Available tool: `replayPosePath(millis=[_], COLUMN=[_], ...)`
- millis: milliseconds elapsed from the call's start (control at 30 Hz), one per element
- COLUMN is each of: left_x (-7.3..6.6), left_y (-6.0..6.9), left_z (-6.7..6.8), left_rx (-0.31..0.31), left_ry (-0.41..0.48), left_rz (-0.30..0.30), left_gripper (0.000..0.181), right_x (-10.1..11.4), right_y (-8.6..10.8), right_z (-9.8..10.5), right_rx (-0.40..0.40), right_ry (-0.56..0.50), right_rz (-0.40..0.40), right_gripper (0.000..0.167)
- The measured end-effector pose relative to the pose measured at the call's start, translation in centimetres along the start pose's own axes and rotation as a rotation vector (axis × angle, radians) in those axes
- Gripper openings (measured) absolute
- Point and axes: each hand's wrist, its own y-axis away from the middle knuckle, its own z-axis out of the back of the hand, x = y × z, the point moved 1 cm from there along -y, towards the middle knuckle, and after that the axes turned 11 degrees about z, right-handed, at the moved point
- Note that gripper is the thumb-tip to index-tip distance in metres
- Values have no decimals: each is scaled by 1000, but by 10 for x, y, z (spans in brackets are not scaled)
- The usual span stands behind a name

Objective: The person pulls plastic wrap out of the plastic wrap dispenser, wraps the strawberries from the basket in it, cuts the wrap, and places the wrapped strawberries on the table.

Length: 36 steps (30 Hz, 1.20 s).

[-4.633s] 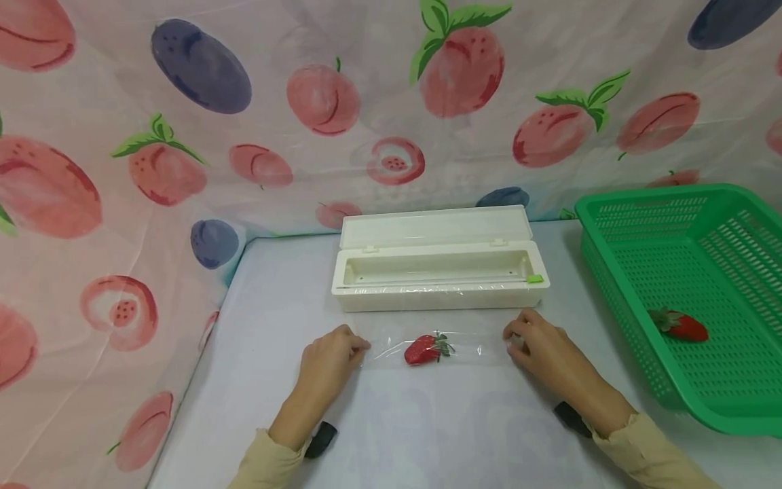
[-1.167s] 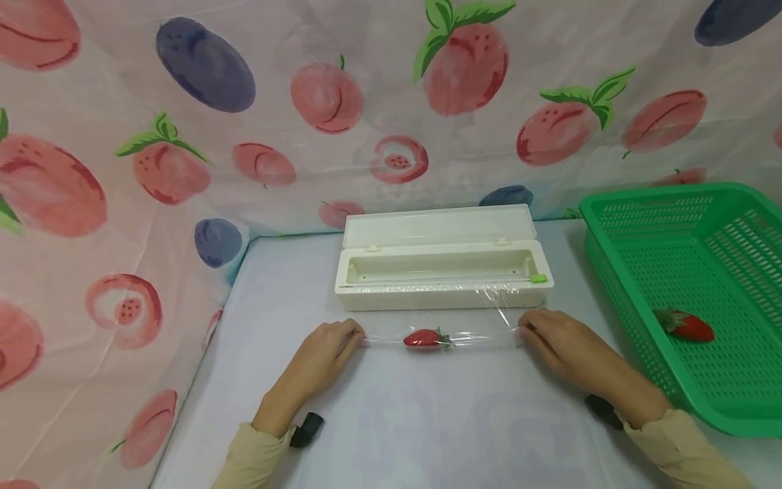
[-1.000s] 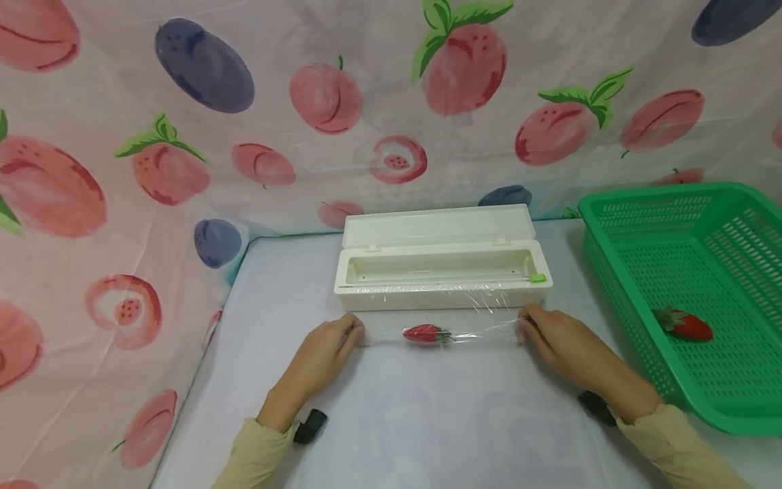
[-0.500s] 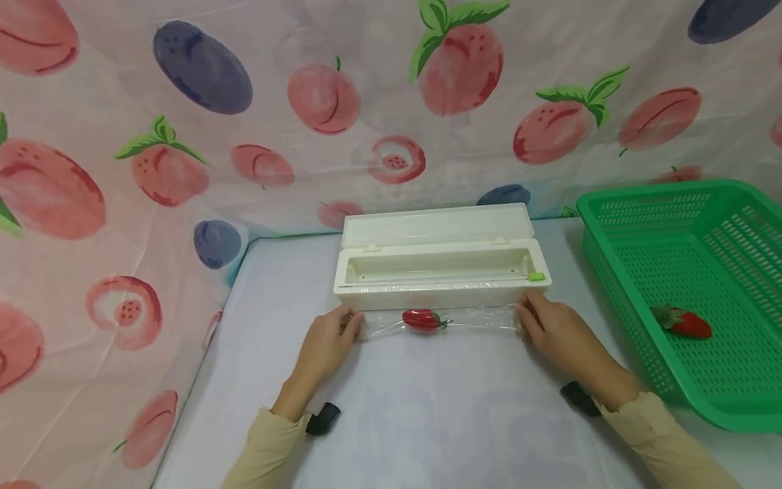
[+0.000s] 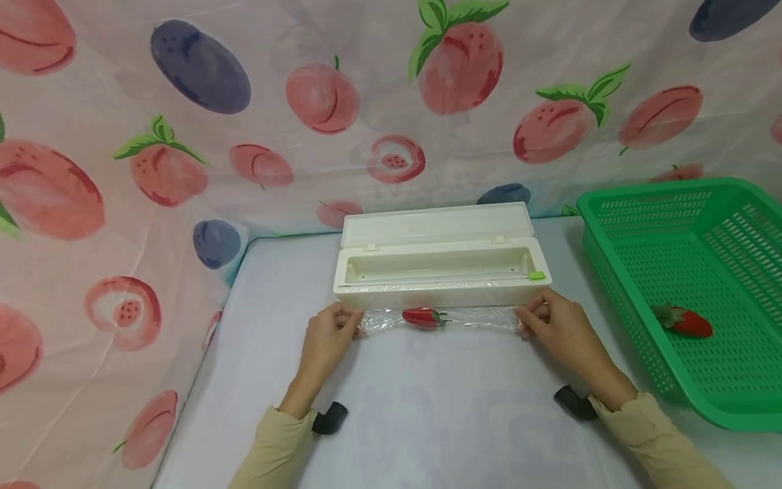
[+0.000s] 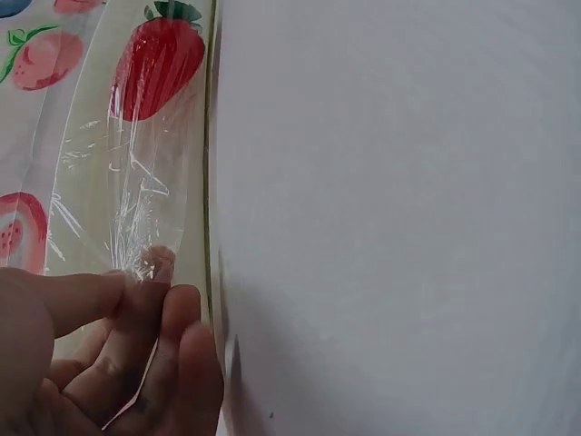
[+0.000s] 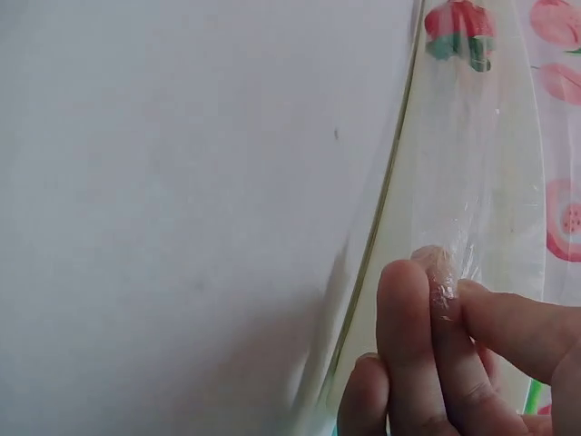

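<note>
A red strawberry (image 5: 420, 317) with green leaves is wrapped in clear plastic wrap (image 5: 482, 316), just in front of the white wrap dispenser (image 5: 427, 296). My left hand (image 5: 324, 343) pinches the wrap's left end between thumb and fingers. At the other end, my right hand (image 5: 565, 333) pinches the gathered wrap, near the dispenser's right corner. In the left wrist view the strawberry (image 6: 162, 65) shows through the creased film, and the wrap (image 6: 145, 209) bunches at the fingertips. The right wrist view shows the leafy end of the strawberry (image 7: 461, 32).
The dispenser's lid (image 5: 436, 225) stands open at the back, and a green slider (image 5: 535, 276) sits at its right end. On the right is a green plastic basket (image 5: 733, 265) holding another strawberry (image 5: 690, 324). A fruit-print cloth (image 5: 263, 81) hangs behind the white table (image 5: 440, 414).
The film, wider and flatter at first, is now rolled around the strawberry and gathered at both ends. Both hands have moved it away from me, up to the dispenser's front.
</note>
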Motion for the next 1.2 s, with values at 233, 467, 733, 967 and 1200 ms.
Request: replayPosePath(millis=[233, 467, 733, 967, 1200], left_x=[2, 0, -1, 0, 3], left_y=[0, 1, -1, 1, 0], left_z=[-1, 0, 3, 8, 5], left_rx=[15, -3, -45, -82, -61], left_ry=[66, 64, -25, -61, -42], left_rz=[19, -5, -48, -55, -39], left_gripper=[19, 27, 12, 14, 16], right_x=[1, 1, -1, -2, -2], right_y=[1, 3, 3, 2, 2], right_z=[1, 3, 5, 6, 7], right_rx=[12, 26, 27, 35, 36], right_ry=[-34, 3, 4, -6, 27], right_rz=[-3, 28, 61, 77, 87], right_gripper=[30, 16, 14, 18, 18])
